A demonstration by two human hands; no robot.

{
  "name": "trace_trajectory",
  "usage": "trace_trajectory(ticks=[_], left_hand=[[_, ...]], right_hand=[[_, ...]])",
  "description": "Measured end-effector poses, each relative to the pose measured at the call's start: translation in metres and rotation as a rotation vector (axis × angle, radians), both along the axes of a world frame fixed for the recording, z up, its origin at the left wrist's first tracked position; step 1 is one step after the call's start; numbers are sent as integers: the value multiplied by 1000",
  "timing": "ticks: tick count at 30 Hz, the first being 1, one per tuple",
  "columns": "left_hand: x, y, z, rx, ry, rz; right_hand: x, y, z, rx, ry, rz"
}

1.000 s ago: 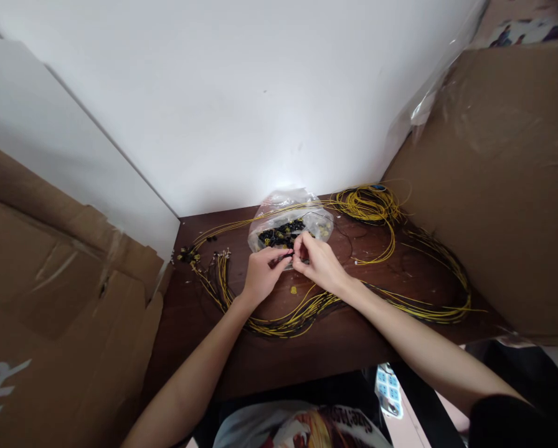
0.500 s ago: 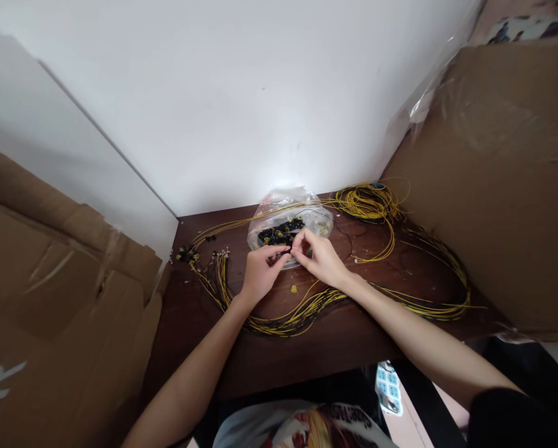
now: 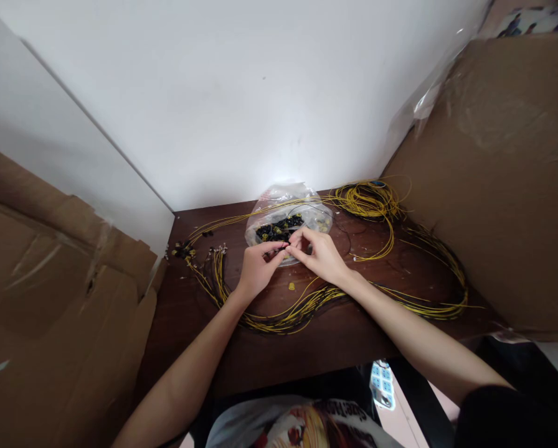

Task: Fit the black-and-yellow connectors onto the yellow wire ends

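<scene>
My left hand (image 3: 256,266) and my right hand (image 3: 321,256) meet fingertip to fingertip over the front of a clear plastic bag (image 3: 279,194). The left thumb and forefinger pinch a small dark piece, too small to make out fully. Right thumb and forefinger are pressed together against the same spot; what lies between them is hidden. Inside the bag is a heap of small black and yellow parts (image 3: 279,229). A thin dark wire (image 3: 345,231) curves on the table to the right of the bag. Below my fingers lies a loose yellow cap (image 3: 291,287).
A bundle of yellow and black wires (image 3: 279,325) crosses the brown table (image 3: 260,367) under my forearms. Coiled yellow wire (image 3: 365,202) lies at the back right, and wire ends with black and yellow parts (image 3: 183,251) at the left. Cardboard boxes (image 3: 50,298) flank both sides.
The view has shifted slightly. Both hands stay pinched together over the bag, with only small movements of the fingers.
</scene>
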State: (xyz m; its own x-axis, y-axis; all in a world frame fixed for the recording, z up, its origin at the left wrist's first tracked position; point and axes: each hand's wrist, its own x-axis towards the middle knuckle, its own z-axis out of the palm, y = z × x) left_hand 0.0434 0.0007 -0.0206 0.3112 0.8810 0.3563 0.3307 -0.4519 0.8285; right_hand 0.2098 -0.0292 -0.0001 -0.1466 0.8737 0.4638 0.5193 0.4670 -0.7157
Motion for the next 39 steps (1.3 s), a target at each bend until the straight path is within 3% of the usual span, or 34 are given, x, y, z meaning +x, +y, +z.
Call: trace_trajectory(ticks=[7, 11, 16, 24, 34, 39], left_hand=[[-1, 2, 1, -79, -46, 0], [-1, 0, 0, -45, -28, -12], [0, -2, 2, -21, -1, -11], [0, 1, 6, -158, -127, -16], [0, 0, 5, -100, -94, -22], [0, 1, 6, -144, -206, 4]], right_hand=[[11, 3, 4, 22, -165, -2], [10, 3, 2, 41, -193, 6], [7, 1, 2, 42, -202, 19], [16, 4, 7, 42, -204, -4], [8, 1, 4, 21, -204, 31], [10, 2, 4, 19, -201, -19]])
